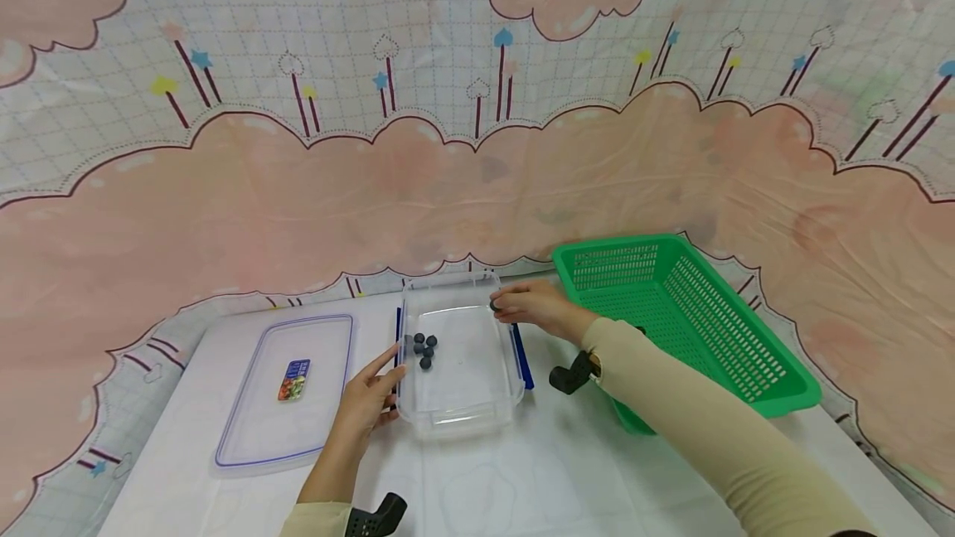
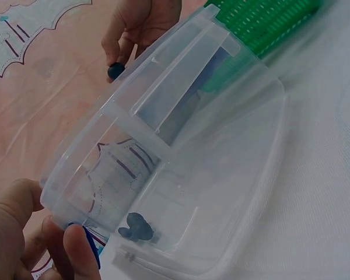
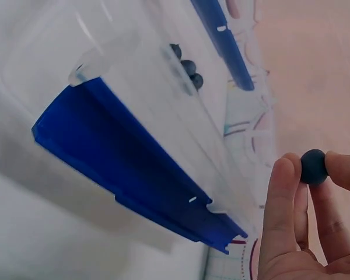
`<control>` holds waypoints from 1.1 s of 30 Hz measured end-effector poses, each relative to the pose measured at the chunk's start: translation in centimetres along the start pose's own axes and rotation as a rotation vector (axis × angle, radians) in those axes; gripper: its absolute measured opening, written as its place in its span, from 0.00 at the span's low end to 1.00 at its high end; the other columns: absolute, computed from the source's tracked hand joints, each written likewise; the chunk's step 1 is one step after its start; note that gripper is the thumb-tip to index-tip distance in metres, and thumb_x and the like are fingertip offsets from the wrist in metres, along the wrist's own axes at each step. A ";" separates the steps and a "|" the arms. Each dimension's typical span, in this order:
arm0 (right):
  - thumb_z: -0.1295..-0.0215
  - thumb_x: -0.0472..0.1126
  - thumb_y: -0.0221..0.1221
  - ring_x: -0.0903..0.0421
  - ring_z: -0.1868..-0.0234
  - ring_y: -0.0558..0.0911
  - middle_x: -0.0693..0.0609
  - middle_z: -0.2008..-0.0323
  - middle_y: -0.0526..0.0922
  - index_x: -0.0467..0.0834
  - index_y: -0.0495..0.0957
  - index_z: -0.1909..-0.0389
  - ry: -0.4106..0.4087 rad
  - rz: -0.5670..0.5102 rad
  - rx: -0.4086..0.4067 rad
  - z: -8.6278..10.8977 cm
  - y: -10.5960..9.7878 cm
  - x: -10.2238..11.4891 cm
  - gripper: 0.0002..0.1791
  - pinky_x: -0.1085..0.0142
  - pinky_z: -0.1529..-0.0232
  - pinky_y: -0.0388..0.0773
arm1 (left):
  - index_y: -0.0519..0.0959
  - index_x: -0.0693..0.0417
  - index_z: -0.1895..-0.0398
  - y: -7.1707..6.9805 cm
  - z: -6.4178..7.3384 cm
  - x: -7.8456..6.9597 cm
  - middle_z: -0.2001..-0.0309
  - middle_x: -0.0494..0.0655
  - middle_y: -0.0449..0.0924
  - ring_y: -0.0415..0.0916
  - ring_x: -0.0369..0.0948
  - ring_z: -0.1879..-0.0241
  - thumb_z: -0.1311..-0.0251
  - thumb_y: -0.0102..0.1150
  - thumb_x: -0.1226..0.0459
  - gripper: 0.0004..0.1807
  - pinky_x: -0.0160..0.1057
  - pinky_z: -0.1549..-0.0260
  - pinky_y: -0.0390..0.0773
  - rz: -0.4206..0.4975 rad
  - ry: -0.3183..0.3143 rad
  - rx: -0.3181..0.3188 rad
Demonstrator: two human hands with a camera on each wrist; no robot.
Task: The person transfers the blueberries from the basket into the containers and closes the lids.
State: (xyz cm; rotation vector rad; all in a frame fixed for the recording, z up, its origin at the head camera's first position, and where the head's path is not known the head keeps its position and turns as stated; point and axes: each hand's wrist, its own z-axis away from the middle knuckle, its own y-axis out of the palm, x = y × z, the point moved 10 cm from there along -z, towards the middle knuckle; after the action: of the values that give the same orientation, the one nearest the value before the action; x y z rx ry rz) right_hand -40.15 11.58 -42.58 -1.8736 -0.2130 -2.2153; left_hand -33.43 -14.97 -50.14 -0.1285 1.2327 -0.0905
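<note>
A blueberry (image 3: 314, 167) is pinched between the thumb and fingertips of my right hand (image 1: 533, 306), over the far right corner of a clear plastic box (image 1: 466, 417). Several more blueberries (image 1: 424, 350) lie clustered on the box floor near its left wall; they also show through the plastic in the left wrist view. My left hand (image 1: 367, 399) holds the left side of the box, with its thumb and fingers (image 2: 81, 251) at the rim and the blue side latch. Another blue latch (image 3: 128, 151) hangs down along the right side.
A green perforated basket (image 1: 746, 355) stands right of the box, under the right forearm. To the left, a clear lid with a blue seal (image 1: 254, 429) lies flat, bearing a small colourful packet (image 1: 294, 379). A patterned cloth hangs behind the white table (image 1: 567, 479).
</note>
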 end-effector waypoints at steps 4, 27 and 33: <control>0.30 0.31 0.54 0.57 0.61 0.84 0.42 0.57 0.84 0.22 0.72 0.43 0.010 0.034 0.001 -0.2 0.5 0.0 0.19 0.59 0.48 0.81 | 0.68 0.40 0.29 0.0 0.0 0.0 0.66 0.43 0.68 0.66 0.34 0.76 0.32 0.57 0.60 0.28 0.33 0.75 0.78 0.004 0.000 0.002; 0.34 0.31 0.58 0.45 0.50 0.84 0.37 0.52 0.83 0.26 0.77 0.47 0.052 0.053 0.017 -1.8 4.7 -0.2 0.17 0.60 0.49 0.82 | 0.68 0.40 0.29 0.0 -0.2 -0.1 0.66 0.43 0.68 0.66 0.34 0.75 0.32 0.57 0.59 0.28 0.32 0.75 0.78 0.009 0.000 0.012; 0.33 0.31 0.58 0.43 0.49 0.84 0.37 0.51 0.82 0.26 0.76 0.45 0.079 0.057 0.023 -2.5 5.8 -0.6 0.18 0.61 0.49 0.82 | 0.68 0.39 0.29 0.0 -0.3 0.0 0.65 0.43 0.68 0.66 0.34 0.75 0.32 0.57 0.59 0.28 0.33 0.74 0.78 0.007 -0.008 0.014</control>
State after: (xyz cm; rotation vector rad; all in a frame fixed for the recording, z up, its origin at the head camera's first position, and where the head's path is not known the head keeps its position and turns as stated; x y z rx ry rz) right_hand -40.84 5.44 -43.81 -1.7544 -0.1681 -2.2335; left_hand -33.75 -14.99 -50.22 -0.1119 1.2238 -0.0921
